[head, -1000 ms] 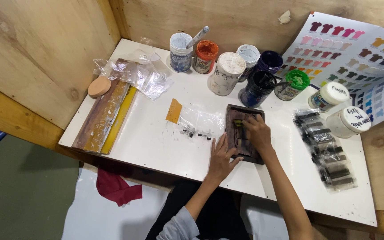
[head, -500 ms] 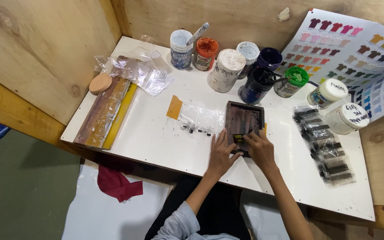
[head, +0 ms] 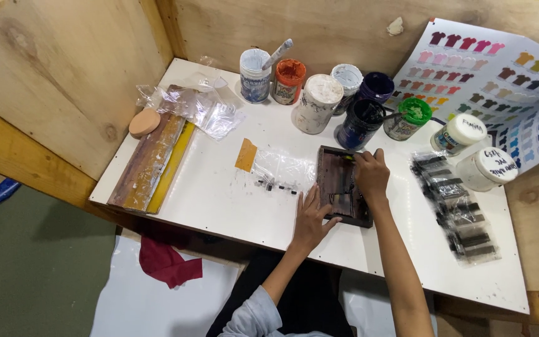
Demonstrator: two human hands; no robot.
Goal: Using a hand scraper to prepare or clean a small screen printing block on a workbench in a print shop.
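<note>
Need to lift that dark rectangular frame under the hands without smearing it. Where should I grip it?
Probably by the long outer rails of the dark frame, coming from above. It lies flat on the white table; the left hand steadies its near-left edge and the right hand works inside.

A small print workshop: paint jars [head: 319, 103] crowded a white table [head: 219, 193] beside a garment colour chart [head: 500, 81].

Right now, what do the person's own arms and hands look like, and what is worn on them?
Both hands are bare: no gloves, rings or watch show. The left hand comes out of a light grey-blue sleeve pushed up near the elbow, with the forearm uncovered. The right hand leads to an arm that is uncovered up to the picture's lower edge; no sleeve shows on it.
</note>
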